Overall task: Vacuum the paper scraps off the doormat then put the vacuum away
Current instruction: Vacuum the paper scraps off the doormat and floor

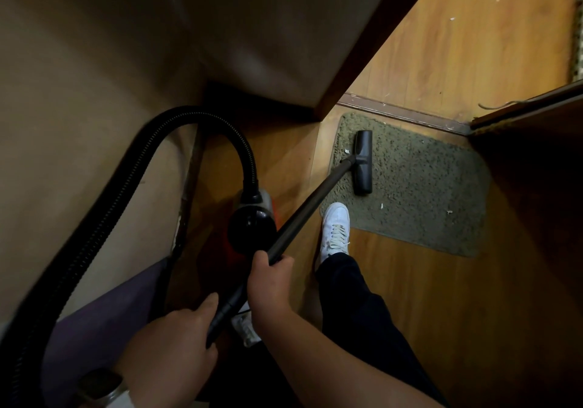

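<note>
— How is the wand (pixel 303 208) held?
— It is gripped by the right hand (pixel 270 284) and the left hand (pixel 176 338).
— And the nozzle (pixel 362 161)?
— It is rested on the doormat (pixel 426 186), near paper scraps (pixel 381 206).

hands (pixel 176 338): 2 | vacuum (pixel 252 224): 1 | doormat (pixel 422 186): 1 | paper scraps (pixel 381 206): 3 | shoes (pixel 335 227): 2

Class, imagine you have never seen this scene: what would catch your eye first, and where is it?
Likely the thick black hose arching up the left from the vacuum body. Next, both hands gripping the wand, right hand ahead of left hand, with the floor head on the grey-green doormat.
</note>
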`<act>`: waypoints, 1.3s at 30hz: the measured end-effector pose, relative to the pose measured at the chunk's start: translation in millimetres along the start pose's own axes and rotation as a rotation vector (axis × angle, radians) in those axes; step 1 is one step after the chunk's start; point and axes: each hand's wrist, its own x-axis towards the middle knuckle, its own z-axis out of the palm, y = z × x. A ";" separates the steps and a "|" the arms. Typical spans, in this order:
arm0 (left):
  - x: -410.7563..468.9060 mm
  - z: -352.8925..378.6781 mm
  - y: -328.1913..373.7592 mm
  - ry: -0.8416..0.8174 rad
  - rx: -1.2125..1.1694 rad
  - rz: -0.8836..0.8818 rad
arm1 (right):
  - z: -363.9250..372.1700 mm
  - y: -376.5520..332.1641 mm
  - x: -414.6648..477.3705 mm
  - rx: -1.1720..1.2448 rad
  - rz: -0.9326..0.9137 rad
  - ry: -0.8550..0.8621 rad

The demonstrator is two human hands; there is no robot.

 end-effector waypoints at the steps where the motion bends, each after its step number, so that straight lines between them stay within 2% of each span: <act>1: -1.1 1.1 -1.3 -0.001 0.007 -0.002 | 0.7 1.4 -1.0 -0.008 0.002 -0.004; 12: -8.8 7.0 -19.4 0.039 -0.050 -0.045 | 14.0 1.1 -11.4 -0.067 0.046 -0.074; 39: -27.6 9.5 -29.3 0.053 -0.077 0.021 | 12.0 15.3 -29.4 -0.029 0.049 -0.049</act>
